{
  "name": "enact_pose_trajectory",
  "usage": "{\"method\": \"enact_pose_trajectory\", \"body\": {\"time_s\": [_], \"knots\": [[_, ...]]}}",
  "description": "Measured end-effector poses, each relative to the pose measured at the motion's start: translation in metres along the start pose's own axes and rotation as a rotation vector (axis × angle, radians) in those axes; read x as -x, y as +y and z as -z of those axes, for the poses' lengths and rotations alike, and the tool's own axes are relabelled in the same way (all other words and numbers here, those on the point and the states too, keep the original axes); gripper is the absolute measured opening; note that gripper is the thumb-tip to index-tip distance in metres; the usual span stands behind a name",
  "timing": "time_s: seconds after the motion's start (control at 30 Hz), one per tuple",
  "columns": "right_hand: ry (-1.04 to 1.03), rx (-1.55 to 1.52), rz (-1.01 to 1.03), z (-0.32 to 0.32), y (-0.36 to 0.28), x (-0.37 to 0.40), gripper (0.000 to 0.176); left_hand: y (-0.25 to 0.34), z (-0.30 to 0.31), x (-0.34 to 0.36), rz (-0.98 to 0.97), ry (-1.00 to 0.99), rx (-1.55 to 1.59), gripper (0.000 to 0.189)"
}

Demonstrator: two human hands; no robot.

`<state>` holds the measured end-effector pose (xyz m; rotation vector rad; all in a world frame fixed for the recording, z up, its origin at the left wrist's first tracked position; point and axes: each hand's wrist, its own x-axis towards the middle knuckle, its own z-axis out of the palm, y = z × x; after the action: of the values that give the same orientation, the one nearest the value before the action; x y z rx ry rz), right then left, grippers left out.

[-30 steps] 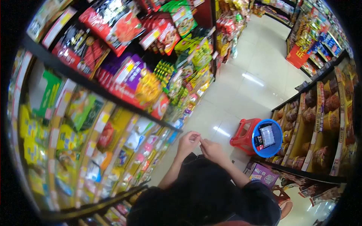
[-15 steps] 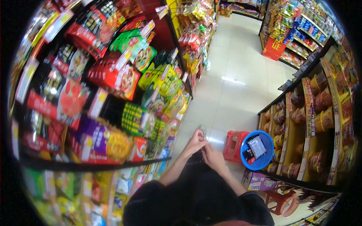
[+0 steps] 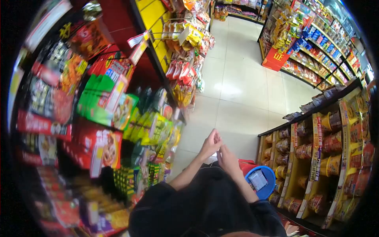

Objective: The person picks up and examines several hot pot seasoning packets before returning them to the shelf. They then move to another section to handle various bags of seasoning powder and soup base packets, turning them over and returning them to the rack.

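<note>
Both hands meet in front of my dark clothing, over the aisle floor. My left hand (image 3: pixel 211 143) has its fingers curled and pressed together, pointing forward. Just beside it, my right hand (image 3: pixel 228 158) is also closed, its fingertips close against the left hand. Whatever lies between the fingers, if anything, is hidden. Below my right forearm is a blue bucket (image 3: pixel 272 187) with a light-coloured pack (image 3: pixel 257 180) inside. Part of a red stool (image 3: pixel 245 166) shows beside the bucket.
At left, shelves hold bagged goods, including green packs (image 3: pixel 96 96) and red packs (image 3: pixel 83 138). On the right, a rack of cup noodles (image 3: pixel 331 166) lines the aisle. Hanging snacks (image 3: pixel 185 71) and a red display box (image 3: pixel 273 59) flank the tiled floor (image 3: pixel 237 94) ahead.
My view has shifted forward along the aisle, so the bucket and stool appear lower and partly behind my arm. Both hands stay together in front of me.
</note>
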<state>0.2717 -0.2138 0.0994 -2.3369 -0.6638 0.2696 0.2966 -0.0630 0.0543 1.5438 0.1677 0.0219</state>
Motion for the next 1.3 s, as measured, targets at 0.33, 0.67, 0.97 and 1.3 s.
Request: {"method": "enact_pose_trajectory", "body": {"time_s": [0.33, 0.67, 0.97, 1.3], "knots": [[0.150, 0.023, 0.062, 0.053, 0.068, -0.118, 0.062, 0.061, -0.010, -0.139, -0.157, -0.090, -0.413, 0.027], [-0.069, -0.017, 0.168, 0.154, 0.188, -0.270, 0.027, 0.077, -0.070, -0.319, -0.032, -0.089, -0.482, 0.024], [-0.112, -0.005, 0.327, 0.221, 0.235, -0.401, 0.038, 0.114, -0.103, -0.421, -0.135, 0.265, -0.468, 0.018], [-0.120, -0.281, 0.558, 0.274, 0.167, -0.532, 0.057, 0.187, -0.068, -0.463, -0.344, 0.596, -0.387, 0.012]]}}
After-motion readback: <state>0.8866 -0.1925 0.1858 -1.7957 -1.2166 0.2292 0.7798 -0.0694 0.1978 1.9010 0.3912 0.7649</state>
